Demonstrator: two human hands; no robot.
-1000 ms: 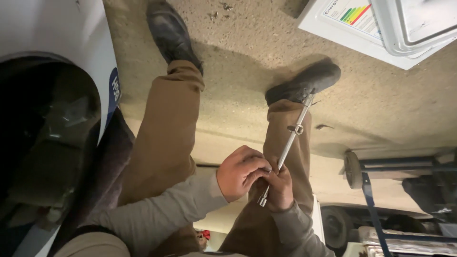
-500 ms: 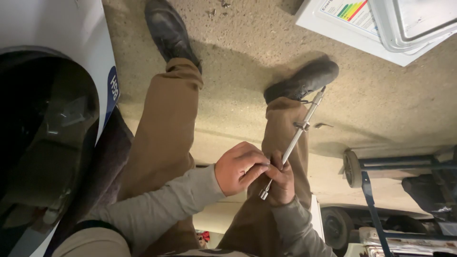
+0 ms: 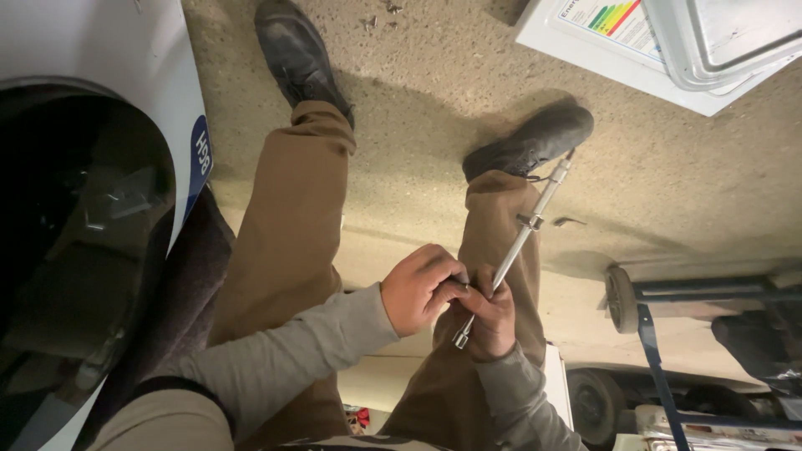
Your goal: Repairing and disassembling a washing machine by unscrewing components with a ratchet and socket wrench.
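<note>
Left hand: the left hand sits over the right thigh, fingers curled together and pinching near the lower part of the metal rod; its grey sleeve runs down to the bottom-left.
Right hand: the right hand lies just below and touching the left; its fingers are clamped round the rod's lower shaft, the thumb side up.
Rod: a long, slim, silvery tool with a socket-like end; it slants from the lower end just below the hands, at the right knee, up to the right; its far tip reaches beside the right shoe; a small cross piece sits midway along it; it passes over the tan trouser leg.
Legs: both legs stretch away from the camera; the left shoe is well apart from the right one; bare concrete floor lies between them.
Left edge: a white appliance with a dark round glass door stands close against the left leg; little room on that side.
Top right: a white boxed appliance with a coloured label cuts the corner; open floor lies between it and the rod's tip.
Lower right: a blue-framed trolley with a small wheel stands near the right leg; a second wheel shows below it.
</note>
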